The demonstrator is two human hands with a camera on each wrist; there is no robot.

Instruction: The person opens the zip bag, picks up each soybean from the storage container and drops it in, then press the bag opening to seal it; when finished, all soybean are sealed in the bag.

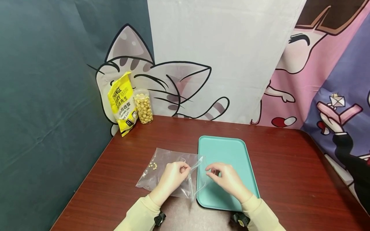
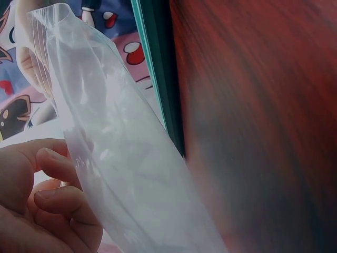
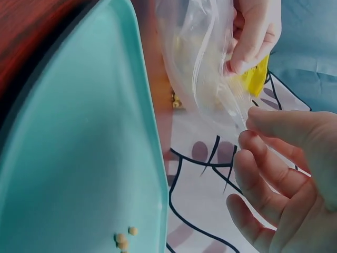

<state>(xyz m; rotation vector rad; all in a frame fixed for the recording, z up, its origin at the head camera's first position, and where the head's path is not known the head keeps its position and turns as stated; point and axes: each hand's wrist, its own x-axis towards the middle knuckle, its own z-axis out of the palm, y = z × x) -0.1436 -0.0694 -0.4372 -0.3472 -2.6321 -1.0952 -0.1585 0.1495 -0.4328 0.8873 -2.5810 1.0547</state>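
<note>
Zip-top bag (image 1: 150,179) gapes apparently because the left hand (image 1: 172,175) and right hand (image 1: 226,178), fingers curled, pinch opposite lips. Its flat-lying end likely keeps pellets (image 1: 155,166) from spilling.

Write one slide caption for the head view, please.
Left hand and right hand at the mouth of a clear zip bag overlapping a turquoise tray; yellow packet and jar behind.

Zip bag (image 1: 169,158) left of tray (image 1: 222,147), packet (image 1: 122,102) and jar (image 1: 143,109) behind

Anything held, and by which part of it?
Clear rectangular plastic zip bag, pinched near its opening by the left hand; whether the right hand also grips its edge can't be told.
</note>
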